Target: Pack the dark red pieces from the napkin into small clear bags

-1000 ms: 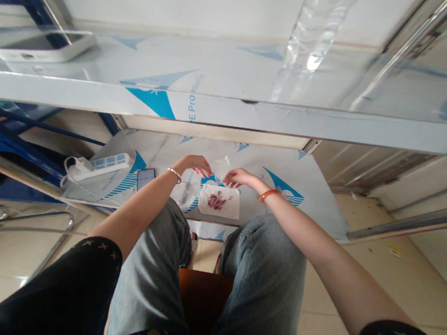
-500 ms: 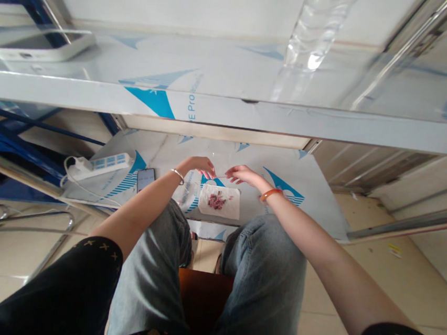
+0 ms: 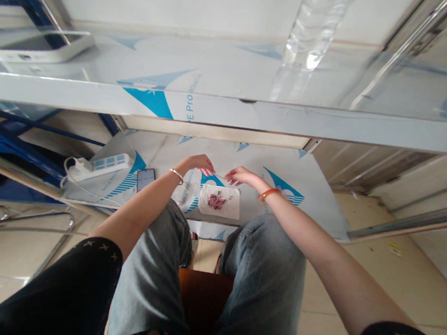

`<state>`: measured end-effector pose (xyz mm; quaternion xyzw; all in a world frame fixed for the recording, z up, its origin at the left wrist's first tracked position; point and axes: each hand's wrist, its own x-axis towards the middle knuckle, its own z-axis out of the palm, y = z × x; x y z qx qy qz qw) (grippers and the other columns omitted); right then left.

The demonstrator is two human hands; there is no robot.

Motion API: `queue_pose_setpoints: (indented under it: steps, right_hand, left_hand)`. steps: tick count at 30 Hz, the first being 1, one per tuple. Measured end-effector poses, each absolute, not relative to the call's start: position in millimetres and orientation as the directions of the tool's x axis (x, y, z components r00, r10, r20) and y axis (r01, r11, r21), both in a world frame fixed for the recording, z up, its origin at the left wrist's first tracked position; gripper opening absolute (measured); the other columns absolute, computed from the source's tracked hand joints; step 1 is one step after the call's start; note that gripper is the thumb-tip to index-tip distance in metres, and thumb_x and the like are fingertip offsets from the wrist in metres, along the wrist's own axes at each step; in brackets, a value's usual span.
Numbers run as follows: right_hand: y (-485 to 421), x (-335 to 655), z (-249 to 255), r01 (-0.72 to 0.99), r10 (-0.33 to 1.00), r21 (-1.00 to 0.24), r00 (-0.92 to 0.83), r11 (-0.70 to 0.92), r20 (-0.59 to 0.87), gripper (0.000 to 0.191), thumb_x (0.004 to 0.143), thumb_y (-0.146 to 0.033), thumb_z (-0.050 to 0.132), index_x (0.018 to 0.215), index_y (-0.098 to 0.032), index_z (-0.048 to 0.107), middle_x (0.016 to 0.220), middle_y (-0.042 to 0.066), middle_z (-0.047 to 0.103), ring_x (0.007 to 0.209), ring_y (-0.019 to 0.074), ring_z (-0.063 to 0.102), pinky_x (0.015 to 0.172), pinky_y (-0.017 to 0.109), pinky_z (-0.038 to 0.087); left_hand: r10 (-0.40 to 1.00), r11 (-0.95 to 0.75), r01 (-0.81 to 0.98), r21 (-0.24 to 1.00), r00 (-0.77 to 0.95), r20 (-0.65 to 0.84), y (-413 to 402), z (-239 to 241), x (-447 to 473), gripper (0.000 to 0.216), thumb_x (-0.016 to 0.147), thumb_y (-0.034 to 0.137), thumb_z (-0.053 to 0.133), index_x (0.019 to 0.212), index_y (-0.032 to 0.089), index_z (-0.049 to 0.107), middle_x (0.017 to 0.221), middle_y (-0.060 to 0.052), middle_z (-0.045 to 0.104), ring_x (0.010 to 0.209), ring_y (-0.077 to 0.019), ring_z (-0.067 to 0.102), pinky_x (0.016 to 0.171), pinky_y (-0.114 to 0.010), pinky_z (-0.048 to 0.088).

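Note:
My left hand [image 3: 203,163] and my right hand [image 3: 240,175] face each other over the lower shelf [image 3: 217,151]. A thin, pale pinkish strand [image 3: 220,176] runs between their fingertips, one end pinched in each hand; its exact kind is too small to make out. Just below the hands lies a white sheet of tissue [image 3: 231,213], flat on the shelf. On it rests a small heap of pink and dark red bits [image 3: 216,201], with a few loose ones to the right. A silver bangle circles my left wrist, an orange-brown one my right.
Left on the lower shelf are a white power strip [image 3: 109,163] with its cable and a phone [image 3: 145,179]. The upper shelf [image 3: 221,109] crosses above my hands, bearing a clear bottle [image 3: 313,34] and a white-edged device [image 3: 45,47]. My knees flank the shelf's front edge.
The strand now slants slightly down toward my right hand, which sits a touch lower. Both hands keep their pinch, and the tissue and heap stay in place.

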<state>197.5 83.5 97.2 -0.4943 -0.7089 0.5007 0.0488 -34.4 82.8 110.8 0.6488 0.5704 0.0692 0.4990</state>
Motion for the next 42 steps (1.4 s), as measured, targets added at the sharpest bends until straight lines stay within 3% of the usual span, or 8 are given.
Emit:
queue_pose_setpoints:
  steps: [11,19,24,33,37,42]
  right_hand:
    - [83.0,197.0,97.7,0.695,0.720,-0.717,-0.522,0.050,-0.456,0.019,0.083,-0.003,0.054,0.092,-0.010,0.069,0.100,0.013,0.072,0.078,0.0141,0.067,0.062,0.018,0.050]
    - [90.8,202.2,87.0,0.595,0.731,-0.804,-0.543,-0.012,-0.413,0.013,0.084,-0.011,0.058,0.089,-0.012,0.070,0.090,0.009,0.073,0.068,0.0121,0.066,0.060,0.018,0.051]
    - [89.1,200.2,86.9,0.544,0.724,-0.838,-0.565,-0.032,-0.395,0.008,0.084,-0.015,0.062,0.085,-0.012,0.070,0.087,0.008,0.073,0.066,0.0109,0.066,0.060,0.017,0.050]
    - [82.9,199.3,96.6,0.568,0.756,-0.823,-0.532,-0.016,-0.381,0.012,0.084,-0.006,0.058,0.082,-0.010,0.070,0.082,0.008,0.072,0.061,0.0101,0.064,0.059,0.019,0.050]
    - [84.2,196.4,94.8,0.587,0.769,-0.809,-0.518,0.002,-0.374,0.016,0.083,-0.002,0.057,0.080,-0.010,0.070,0.081,0.008,0.072,0.059,0.0097,0.063,0.059,0.019,0.049]
    - [88.9,196.7,88.2,0.571,0.768,-0.821,-0.526,0.001,-0.365,0.015,0.083,-0.004,0.058,0.084,-0.011,0.071,0.080,0.006,0.072,0.059,0.0096,0.063,0.057,0.017,0.048]
  left_hand:
    - [0.802,0.072,0.680,0.729,0.395,-0.448,83.5,108.6,-29.6,0.021,0.063,0.031,0.076,0.079,0.017,0.076,0.076,-0.007,0.075,0.086,-0.0232,0.068,0.084,-0.035,0.050]
    - [0.770,0.152,0.676,0.721,0.377,-0.515,78.5,107.2,-26.3,0.028,0.067,0.035,0.069,0.086,0.015,0.074,0.094,-0.010,0.075,0.096,-0.0255,0.068,0.084,-0.034,0.049]
    - [0.766,0.145,0.680,0.719,0.383,-0.516,72.7,106.7,-17.3,0.029,0.064,0.037,0.071,0.084,0.016,0.072,0.093,-0.010,0.075,0.096,-0.0256,0.068,0.085,-0.035,0.049]
    - [0.733,0.157,0.654,0.740,0.425,-0.531,70.5,106.4,-11.7,0.032,0.068,0.040,0.068,0.088,0.015,0.071,0.101,-0.010,0.074,0.094,-0.0227,0.067,0.081,-0.032,0.049]
    - [0.730,0.170,0.666,0.726,0.409,-0.547,71.9,103.3,-8.5,0.031,0.070,0.044,0.067,0.083,0.016,0.070,0.101,-0.010,0.074,0.094,-0.0223,0.067,0.079,-0.031,0.049]
    - [0.773,0.159,0.667,0.728,0.374,-0.512,73.8,102.5,-6.6,0.022,0.068,0.036,0.069,0.079,0.017,0.069,0.092,-0.008,0.075,0.092,-0.0219,0.067,0.079,-0.030,0.048]
